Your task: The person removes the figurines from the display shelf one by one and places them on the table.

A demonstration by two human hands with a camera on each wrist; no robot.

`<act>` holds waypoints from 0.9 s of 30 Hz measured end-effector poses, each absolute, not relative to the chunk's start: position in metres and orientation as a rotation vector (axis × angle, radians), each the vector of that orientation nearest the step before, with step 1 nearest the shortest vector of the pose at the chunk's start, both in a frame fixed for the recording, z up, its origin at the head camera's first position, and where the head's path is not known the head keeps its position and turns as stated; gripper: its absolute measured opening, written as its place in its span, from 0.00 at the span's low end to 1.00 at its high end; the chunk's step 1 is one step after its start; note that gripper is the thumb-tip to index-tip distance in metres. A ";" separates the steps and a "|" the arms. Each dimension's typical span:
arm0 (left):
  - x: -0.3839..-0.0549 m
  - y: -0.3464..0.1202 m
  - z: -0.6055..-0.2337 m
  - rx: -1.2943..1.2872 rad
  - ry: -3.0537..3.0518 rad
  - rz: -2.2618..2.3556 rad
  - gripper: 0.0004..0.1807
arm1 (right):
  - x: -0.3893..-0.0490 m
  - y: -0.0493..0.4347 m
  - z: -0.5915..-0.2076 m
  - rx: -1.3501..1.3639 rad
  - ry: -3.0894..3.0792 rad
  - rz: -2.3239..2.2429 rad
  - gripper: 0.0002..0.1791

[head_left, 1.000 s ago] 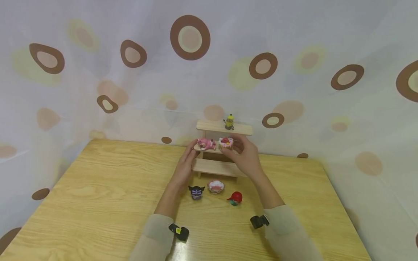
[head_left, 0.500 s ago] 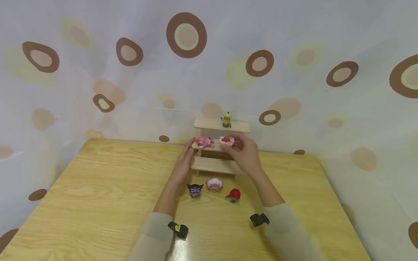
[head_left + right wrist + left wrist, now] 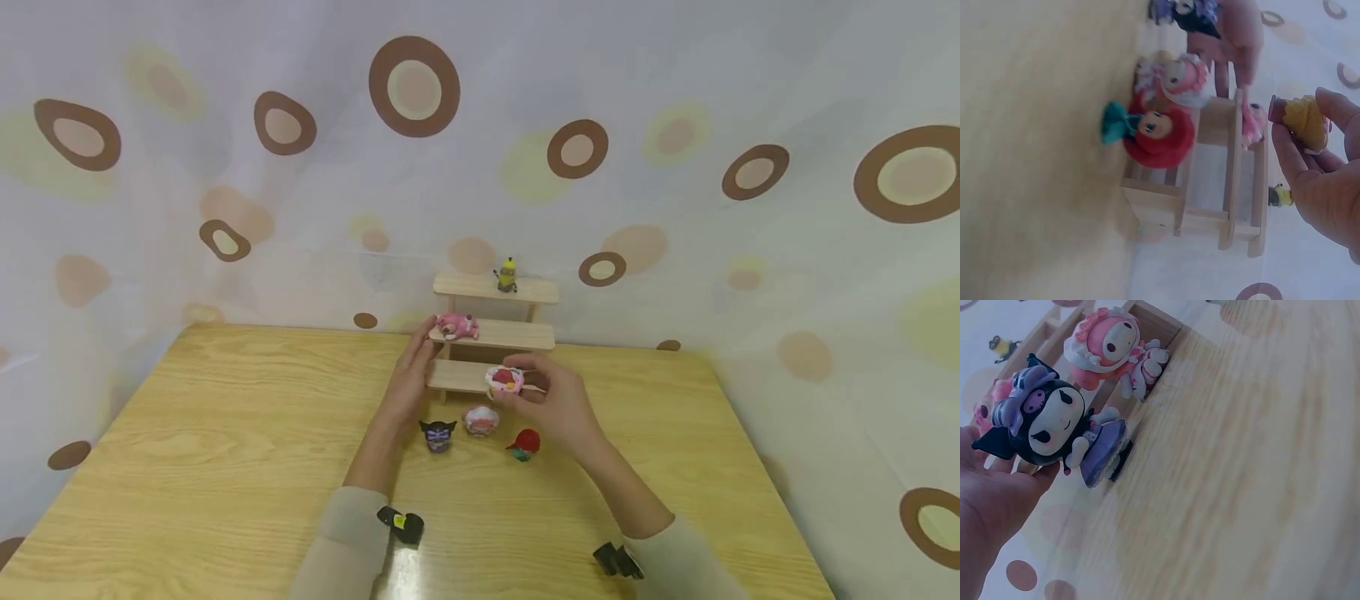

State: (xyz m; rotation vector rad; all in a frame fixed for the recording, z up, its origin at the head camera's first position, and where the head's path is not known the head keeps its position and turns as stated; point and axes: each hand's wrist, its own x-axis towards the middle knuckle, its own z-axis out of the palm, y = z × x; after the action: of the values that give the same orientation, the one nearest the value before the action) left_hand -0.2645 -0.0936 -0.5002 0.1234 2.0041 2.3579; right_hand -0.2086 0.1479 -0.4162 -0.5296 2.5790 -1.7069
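Note:
My right hand pinches a small figurine between thumb and fingers, in front of the shelf's lowest tier. From above it shows white, red and pink; the right wrist view shows its yellow ruffled part and a brownish-red end. My left hand has its fingers extended against the left end of the wooden three-tier shelf, at the middle tier. On that tier lies a pink bear figurine, right by the left fingertips. A yellow minion figurine stands on the top tier.
Before the shelf on the table stand a black-and-purple figurine, a pink-and-white hooded figurine and a red-haired figurine in green. A patterned cloth hangs behind the table.
My right hand has brought the held figurine down and forward from the middle tier to the lowest one. My left hand stays at the shelf's left end. The head view has shifted slightly.

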 end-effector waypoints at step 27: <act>-0.265 -0.093 -0.499 0.156 1.957 2.390 0.27 | -0.158 0.136 -0.485 -0.753 2.397 -1.464 0.19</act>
State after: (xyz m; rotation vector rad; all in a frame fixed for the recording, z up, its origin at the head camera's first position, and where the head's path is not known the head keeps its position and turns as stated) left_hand -0.2654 -0.0931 -0.4994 0.1561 1.9566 2.3905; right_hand -0.1580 0.1359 -0.4846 -0.7529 2.3975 -1.4635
